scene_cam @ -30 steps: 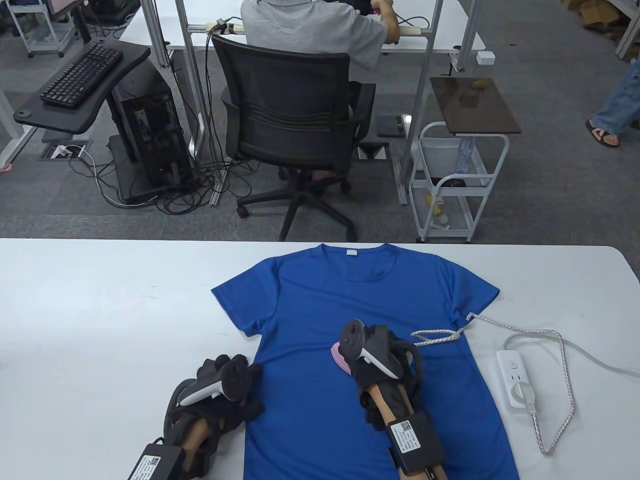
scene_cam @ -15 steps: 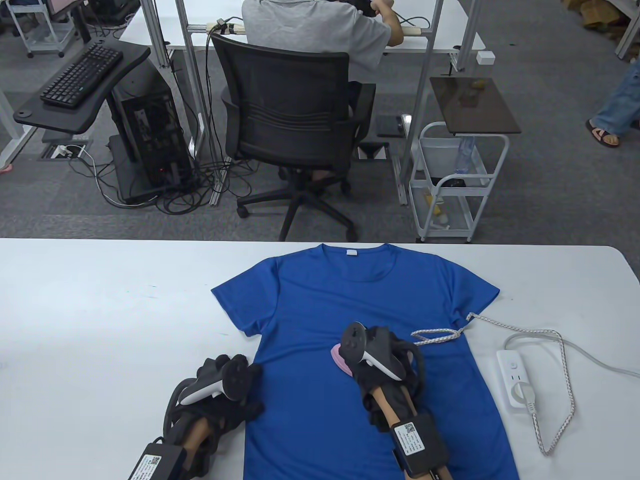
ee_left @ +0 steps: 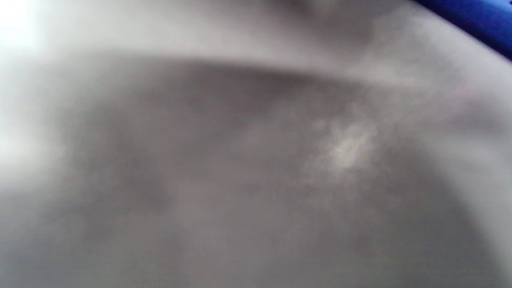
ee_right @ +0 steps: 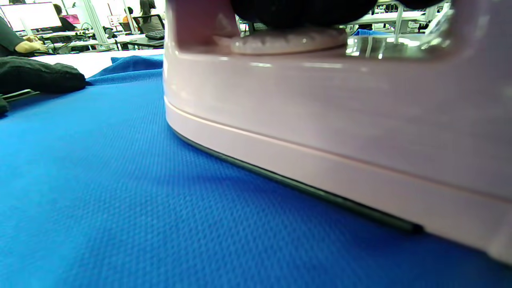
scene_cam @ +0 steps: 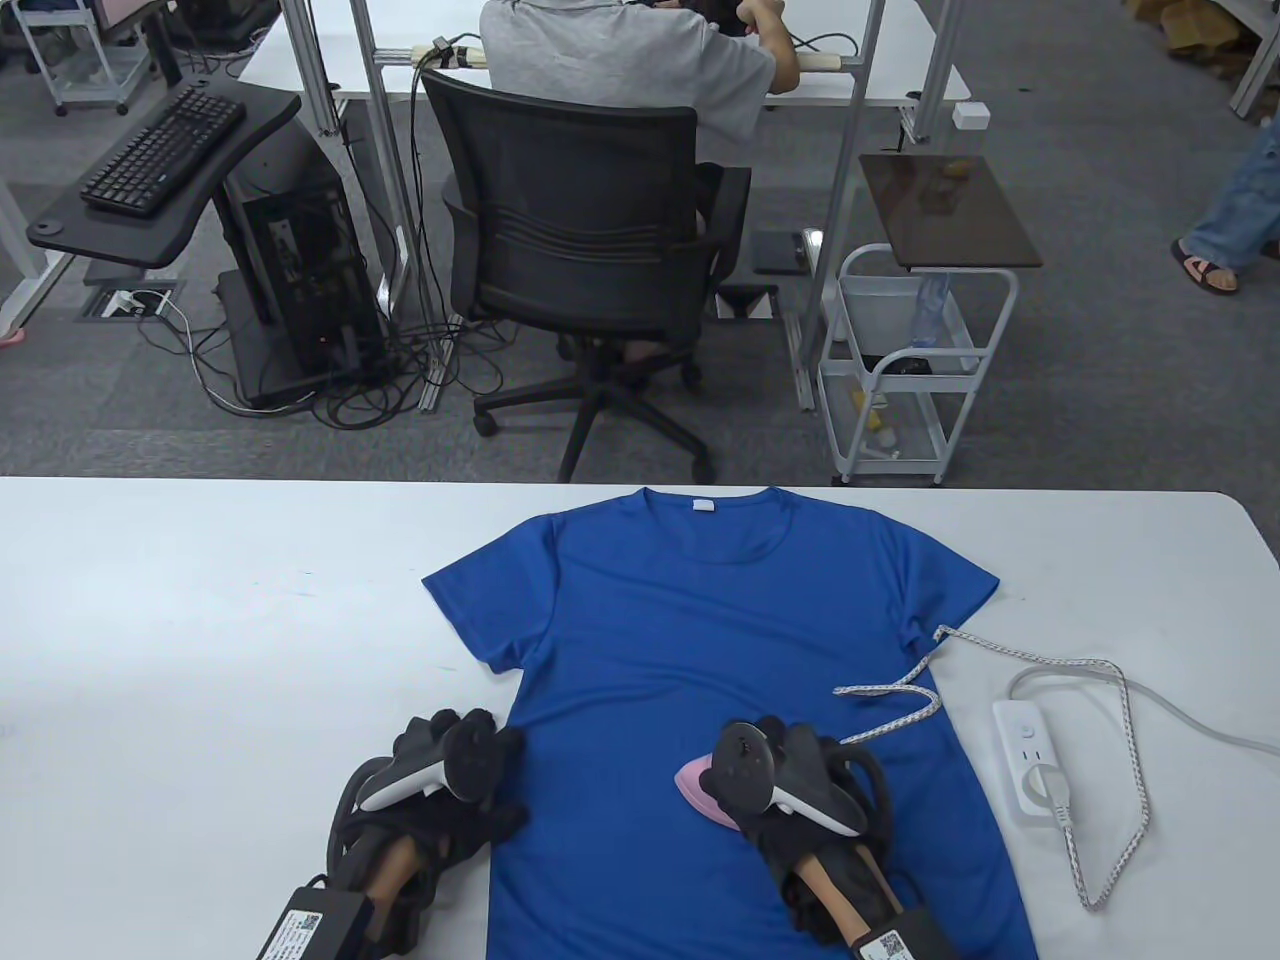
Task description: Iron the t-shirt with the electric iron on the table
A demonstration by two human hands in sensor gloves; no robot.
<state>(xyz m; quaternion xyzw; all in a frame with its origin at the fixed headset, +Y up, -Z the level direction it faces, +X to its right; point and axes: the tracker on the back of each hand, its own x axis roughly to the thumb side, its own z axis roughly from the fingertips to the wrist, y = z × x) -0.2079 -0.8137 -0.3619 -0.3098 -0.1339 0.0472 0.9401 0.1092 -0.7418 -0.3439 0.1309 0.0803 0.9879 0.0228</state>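
Since a second ago, the right hand point(scene_cam: 800, 775) has drawn the pink iron point(scene_cam: 700, 785) back toward the near edge of the surface point(scene_cam: 200, 600), from the middle of the blue t-shirt point(scene_cam: 650, 620) down to its lower part, and the braided cord point(scene_cam: 890, 710) has trailed after it and changed shape. The left hand point(scene_cam: 450, 790) has not moved.

The t-shirt lies flat and face up, collar away from the person, sleeves spread. The iron sits soleplate down on the fabric; the right wrist view shows its pale pink body point(ee_right: 320, 120) flat on the blue weave point(ee_right: 120, 200). The right hand's fingers wrap the handle from above in a firm grip. The left hand rests at the shirt's left side seam, fingers on or just at the cloth edge; whether it is pressing flat or curled I cannot tell, and its wrist view is a grey blur.

The cord runs right to a white power strip point(scene_cam: 1030, 760) beside the shirt.

The iron looks rigid and fairly weighty, best held by its top handle. The shirt is thin, soft and liable to bunch, so it likely needs anchoring at the hem or seam.
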